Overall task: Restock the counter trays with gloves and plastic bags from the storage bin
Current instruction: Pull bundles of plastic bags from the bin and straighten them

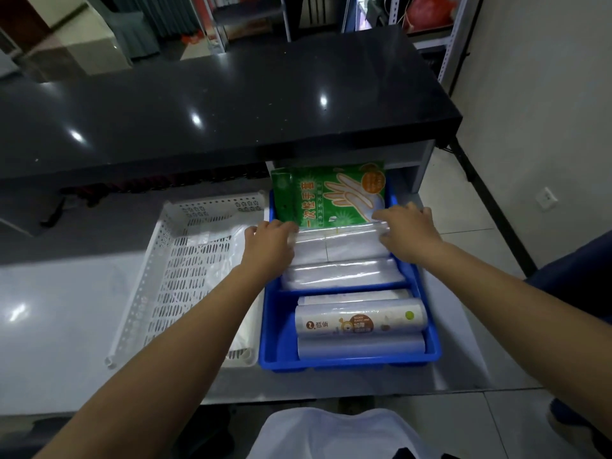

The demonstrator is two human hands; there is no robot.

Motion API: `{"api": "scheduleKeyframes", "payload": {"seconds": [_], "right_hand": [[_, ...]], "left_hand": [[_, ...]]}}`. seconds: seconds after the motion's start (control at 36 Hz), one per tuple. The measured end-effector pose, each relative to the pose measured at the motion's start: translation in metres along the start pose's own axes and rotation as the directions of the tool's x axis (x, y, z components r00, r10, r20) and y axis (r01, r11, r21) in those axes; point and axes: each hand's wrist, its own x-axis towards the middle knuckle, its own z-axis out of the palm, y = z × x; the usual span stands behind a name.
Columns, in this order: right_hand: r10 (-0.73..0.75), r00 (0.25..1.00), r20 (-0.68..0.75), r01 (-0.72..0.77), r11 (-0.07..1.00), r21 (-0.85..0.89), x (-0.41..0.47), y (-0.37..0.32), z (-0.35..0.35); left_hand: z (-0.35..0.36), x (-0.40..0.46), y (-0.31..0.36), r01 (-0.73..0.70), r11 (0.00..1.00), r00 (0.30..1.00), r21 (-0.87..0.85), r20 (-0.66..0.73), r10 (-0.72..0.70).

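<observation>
2 trays: white perforated tray [185, 260] left, blue tray [351, 361] right w/ 1 green glove pack [328, 197], 2 near rolls [359, 321]. Left hand [270, 241] & right hand [409, 228] fingers curled round clear bag pack [341, 248].

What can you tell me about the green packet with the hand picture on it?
The green glove packet is a flat, shiny plastic pack with a pale glove picture, an orange round badge and yellow writing. It stands tilted at the far end of the blue tray, leaning back under the black counter. Clear bag packs lie in front of it. The right hand overlaps its lower corner; real touch is unclear.
</observation>
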Motion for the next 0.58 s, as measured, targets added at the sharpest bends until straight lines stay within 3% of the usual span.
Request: {"api": "scheduleKeyframes", "payload": {"seconds": [0.28,0.47,0.58], "right_hand": [[-0.044,0.994,-0.102,0.042,0.999,-0.022,-0.016,-0.003,0.017],[-0.138,0.990,0.015,0.135,0.983,0.124,-0.033,-0.031,0.014],[-0.230,0.970,0.076,0.212,0.959,0.188,-0.049,-0.068,0.009]], "left_hand": [[0.014,-0.016,0.000,0.001,1.000,0.999,0.004,-0.051,0.000],[0.010,-0.038,0.001,0.109,0.991,0.993,-0.074,0.041,-0.107],[0.000,-0.071,-0.006,0.195,0.965,0.980,-0.177,-0.006,-0.200]]}}
